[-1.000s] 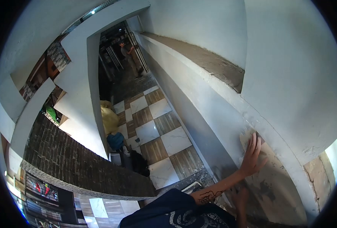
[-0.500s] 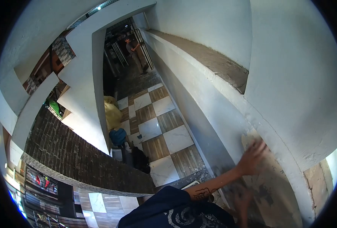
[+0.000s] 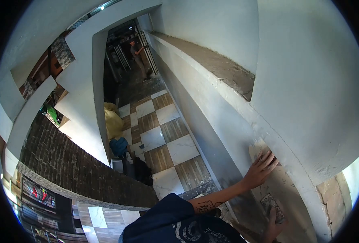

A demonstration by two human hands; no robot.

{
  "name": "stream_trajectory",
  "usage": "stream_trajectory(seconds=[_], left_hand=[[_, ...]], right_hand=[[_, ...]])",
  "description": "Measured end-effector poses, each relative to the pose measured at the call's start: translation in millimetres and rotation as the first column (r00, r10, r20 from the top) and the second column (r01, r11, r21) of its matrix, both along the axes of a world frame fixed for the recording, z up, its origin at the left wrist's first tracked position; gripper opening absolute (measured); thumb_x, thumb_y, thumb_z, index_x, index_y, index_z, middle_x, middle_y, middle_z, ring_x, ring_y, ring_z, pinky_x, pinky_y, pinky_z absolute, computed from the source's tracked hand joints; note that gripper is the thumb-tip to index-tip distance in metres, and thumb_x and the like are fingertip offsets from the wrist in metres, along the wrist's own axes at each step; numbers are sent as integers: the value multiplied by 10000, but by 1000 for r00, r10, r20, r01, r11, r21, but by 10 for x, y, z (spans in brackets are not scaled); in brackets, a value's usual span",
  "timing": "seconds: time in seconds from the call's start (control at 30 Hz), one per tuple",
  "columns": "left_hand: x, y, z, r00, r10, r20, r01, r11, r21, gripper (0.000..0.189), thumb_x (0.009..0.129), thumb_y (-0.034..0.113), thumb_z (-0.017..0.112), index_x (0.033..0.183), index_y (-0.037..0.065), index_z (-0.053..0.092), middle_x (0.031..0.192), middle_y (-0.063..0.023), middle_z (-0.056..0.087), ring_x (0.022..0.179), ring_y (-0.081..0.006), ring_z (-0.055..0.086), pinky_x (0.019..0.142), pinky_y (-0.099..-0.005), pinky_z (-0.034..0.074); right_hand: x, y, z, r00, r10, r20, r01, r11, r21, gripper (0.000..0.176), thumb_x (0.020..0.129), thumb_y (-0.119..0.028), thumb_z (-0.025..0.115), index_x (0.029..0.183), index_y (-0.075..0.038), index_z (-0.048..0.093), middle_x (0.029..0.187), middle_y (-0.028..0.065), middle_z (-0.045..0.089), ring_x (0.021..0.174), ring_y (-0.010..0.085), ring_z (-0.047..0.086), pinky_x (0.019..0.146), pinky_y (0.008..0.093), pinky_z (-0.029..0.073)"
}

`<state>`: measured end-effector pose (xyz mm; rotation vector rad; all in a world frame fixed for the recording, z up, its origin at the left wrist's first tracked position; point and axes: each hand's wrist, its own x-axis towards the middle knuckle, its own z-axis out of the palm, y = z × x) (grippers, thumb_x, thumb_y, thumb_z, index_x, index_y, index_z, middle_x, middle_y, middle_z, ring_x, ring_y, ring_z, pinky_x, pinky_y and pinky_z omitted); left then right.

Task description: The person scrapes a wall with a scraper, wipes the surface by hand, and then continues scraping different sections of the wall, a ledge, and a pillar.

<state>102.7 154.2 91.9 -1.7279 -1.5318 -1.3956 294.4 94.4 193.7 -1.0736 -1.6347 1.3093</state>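
My left hand (image 3: 261, 169), below a tattooed forearm, rests against the lower wall (image 3: 228, 139), just under the ledge. Its fingers are slightly apart on a pale beige patch (image 3: 257, 146); a dark spot shows beside the fingertips. Lower down, my right hand (image 3: 273, 227) grips a small, flat, roughly rectangular plate (image 3: 268, 201) with a grey, speckled face, like a smeared scraper. The plate lies close along the brownish, patchy part of the wall (image 3: 291, 198). My right forearm is partly hidden at the frame's bottom.
A rough ledge (image 3: 212, 60) runs along the wall. Wood-and-marble-patterned tiles (image 3: 169, 146) cover the passage floor. Yellow sacking (image 3: 112, 121), a blue cloth (image 3: 118, 146) and a black bag-like heap (image 3: 142, 172) lie beside a pillar. Another person (image 3: 138, 58) stands by a gate.
My left hand has moved slightly down and left along the wall and is no longer blurred. My right hand has shifted a little right, and its plate now shows. The view has turned slightly right.
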Motion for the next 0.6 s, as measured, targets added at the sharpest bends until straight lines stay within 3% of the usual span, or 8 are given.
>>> stream_trajectory(seconds=[0.07, 0.13, 0.17, 0.23, 0.33, 0.4, 0.47, 0.6], left_hand=[[-26, -64, 105, 1000, 17, -3, -17, 1000, 14, 497, 765, 20, 524, 1256, 61, 462, 1327, -172, 372, 1255, -335, 337, 1051, -493, 233], [-119, -168, 331, 996, 31, -79, -27, 998, 51, 343, 683, 16, 607, 1022, 68, 598, 1149, -174, 465, 1091, -378, 443, 968, -531, 337], [-144, -214, 410, 997, 22, -80, -18, 998, 55, 343, 683, 16, 607, 1022, 68, 598, 1149, -174, 465, 1091, -378, 443, 968, -531, 337], [-155, -289, 507, 998, -19, 53, 16, 997, 74, 360, 656, -6, 624, 1003, 90, 636, 1139, -172, 474, 1040, -358, 474, 901, -478, 396], [-148, -260, 447, 992, -33, 119, 20, 994, 105, 379, 641, -55, 659, 994, 80, 652, 1095, -157, 504, 963, -314, 531, 793, -391, 461], [-61, -222, 345, 983, -18, 181, -4, 993, 117, 364, 656, -67, 667, 995, 64, 650, 1074, -153, 515, 927, -300, 559, 761, -365, 481], [-5, -81, 308, 810, 3, 587, -148, 969, 200, 314, 697, -58, 682, 997, 24, 639, 1031, -149, 538, 855, -267, 607, 711, -323, 503], [17, -37, 436, 844, -16, 537, -176, 936, 305, 375, 765, 6, 654, 1133, 46, 593, 970, -110, 544, 853, -216, 575, 715, -281, 490]], right_hand=[[-7, 18, -46, 1000, -7, 5, 7, 1000, -11, 248, 839, -28, 557, 1056, 87, 588, 989, 162, 629, 865, 213, 611, 753, 297, 492], [-26, 69, -151, 953, -284, -109, 268, 953, -143, 277, 817, -33, 583, 1064, 86, 545, 1019, 150, 578, 897, 191, 572, 748, 284, 488], [-19, 81, -122, 950, -292, -111, 276, 951, -139, 277, 817, -33, 583, 1064, 86, 545, 1019, 150, 578, 897, 191, 572, 748, 284, 488], [6, 139, -15, 985, -43, -168, 22, 992, -127, 305, 804, -23, 593, 1082, 73, 516, 1040, 150, 565, 891, 198, 575, 769, 285, 482], [-173, 23, 11, 948, -148, -281, 58, 950, -306, 320, 784, 0, 597, 1082, 64, 499, 1038, 150, 562, 881, 203, 579, 774, 293, 482], [-179, 24, -164, 959, -96, -268, 12, 954, -299, 322, 778, 7, 599, 1077, 61, 494, 1037, 153, 564, 871, 206, 584, 749, 293, 494], [-207, 17, -171, 962, -48, -270, -31, 959, -280, 323, 772, 14, 600, 1072, 58, 489, 1036, 157, 566, 861, 208, 589, 724, 293, 505], [-347, -97, -40, 962, 6, -272, -98, 940, -327, 325, 772, 16, 601, 1060, 62, 456, 1026, 175, 572, 830, 214, 607, 608, 299, 534]])
